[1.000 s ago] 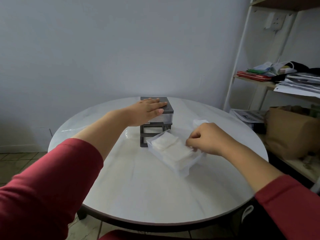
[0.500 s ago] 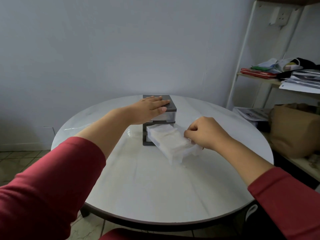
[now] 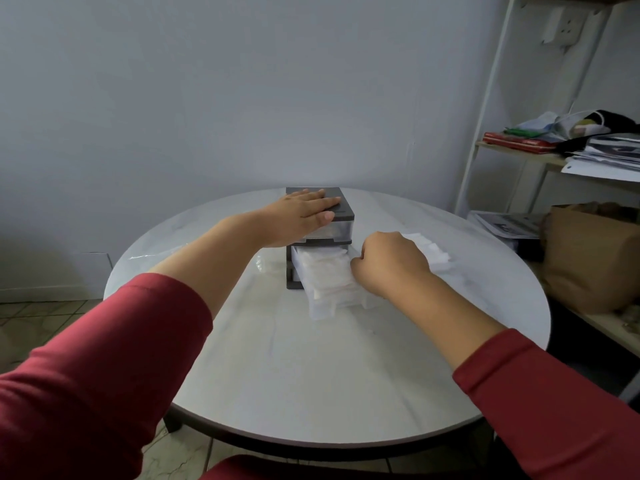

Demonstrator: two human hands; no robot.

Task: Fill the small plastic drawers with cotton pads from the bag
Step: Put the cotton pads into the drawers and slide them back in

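One second ago the clear drawer (image 3: 332, 304) lay askew in front of the drawer unit (image 3: 346, 212), wholly out. Now its back end sits in the unit's lower slot and its front sticks out toward me, with cotton pads (image 3: 322, 268) filling it. My right hand (image 3: 391, 266) has travelled with it, fingers curled round its right edge. My left hand (image 3: 301, 216) stays flat on the unit's top, fingers straight, pressing down. Loose pads (image 3: 433, 252) lie just right of the unit. The unit stands toward the far side of a round white tabletop (image 3: 311, 375). Right of the unit, off the tabletop, a white shelf (image 3: 485, 116) carries papers (image 3: 609, 154), with a brown paper bag (image 3: 588, 258) lower down. A pale wall (image 3: 242, 81) rises behind the unit.
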